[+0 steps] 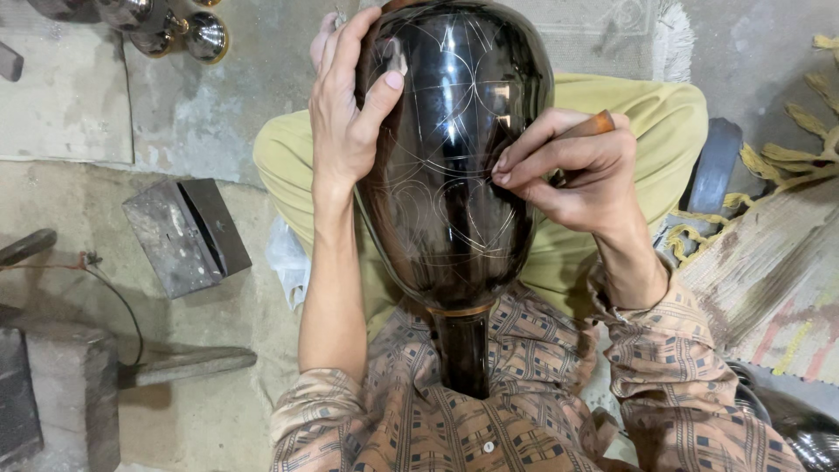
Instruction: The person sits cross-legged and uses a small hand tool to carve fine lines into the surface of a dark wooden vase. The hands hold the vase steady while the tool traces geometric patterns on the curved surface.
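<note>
Seated on concrete floor [201, 131], legs crossed in yellow-green trousers [629, 114], patterned brown shirt [524, 393] at bottom of view.

Large black glossy vase [450, 166] lying in lap, between the two hands. Long axis running away from body: narrow neck [461, 350] toward chest, rounded belly toward knees. Fine scratched lines, arcs and leaf shapes, visible across dark surface.

Left hand [345, 114] on vase's upper left flank, fingers spread and curved over the curve, thumb pressed on the front face. Steadying grip, hand wide open against the wall, nothing else held.

Right hand [572, 170] at vase's right side, about mid-belly, lower than left hand. Fingers pinched closed round a slim engraving tool with wooden handle [590, 127]; handle end sticking out past knuckles, away from vase. Tip hidden behind fingertips, apparently touching vase face just left of fingers. Right hand nearer the engraved zone; left nearer the far end.

Open room: uncovered vase face lying between the hands and below right hand toward neck. Vase's right edge just under right palm.

Grey metal block [188, 236] on floor, well left of left forearm. Woven rug [769, 280] beyond right wrist. Shiny metal vessels [175, 31] far beyond left hand, top corner.
</note>
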